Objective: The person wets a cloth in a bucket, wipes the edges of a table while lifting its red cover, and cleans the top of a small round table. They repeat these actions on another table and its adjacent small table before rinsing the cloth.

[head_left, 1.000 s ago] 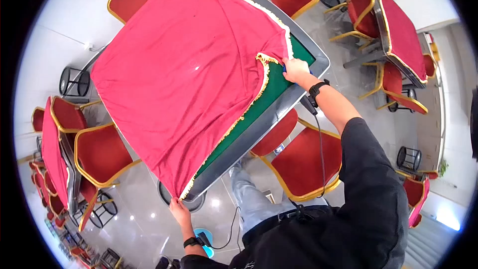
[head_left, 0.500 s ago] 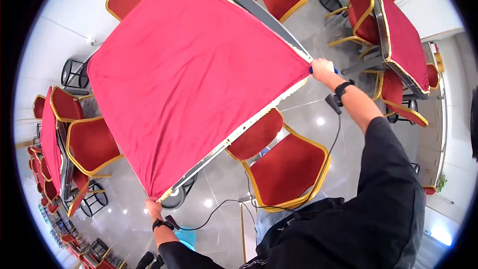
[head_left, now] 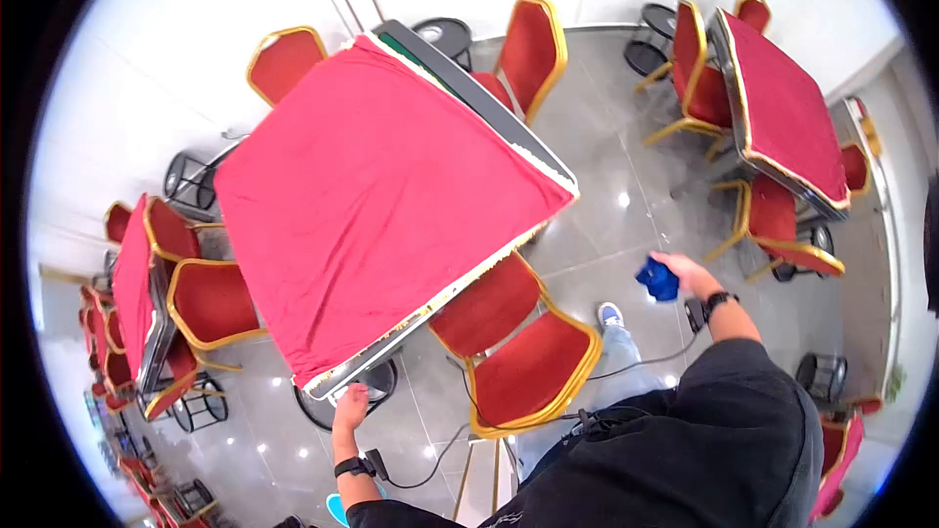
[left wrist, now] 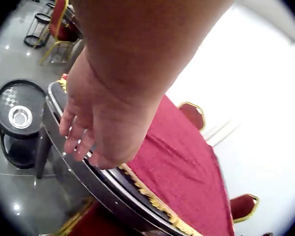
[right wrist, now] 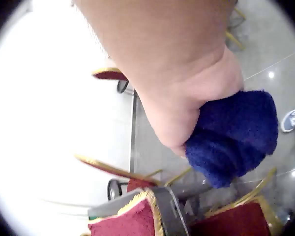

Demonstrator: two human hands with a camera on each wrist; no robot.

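Fingers of the left hand loosely spread, nearly straight, nothing seen in them; they lie over the near-left corner of the table, contact with it can't be told. Right hand grips one blue cloth, bunched up, well apart from the table and above the grey floor; its fingertips are mostly hidden.

Counts: two hands, one blue cloth, one red tablecloth spread wrinkled over the table top. Yellow fringe runs along its near edge; one green strip shows uncovered toward the far end. Four red chairs with gold frames near this table, three black stands too. One more covered table, the right-hand table, at right; others partly in view at the sides.

Left wrist view only: fingers clearly separated, plus one silver dish plain on a stand. Right wrist view: fluffy texture and folds of the blue cloth, blurred in head view. Head view alone has both hands together. Pale marking on the black top, too small to read.
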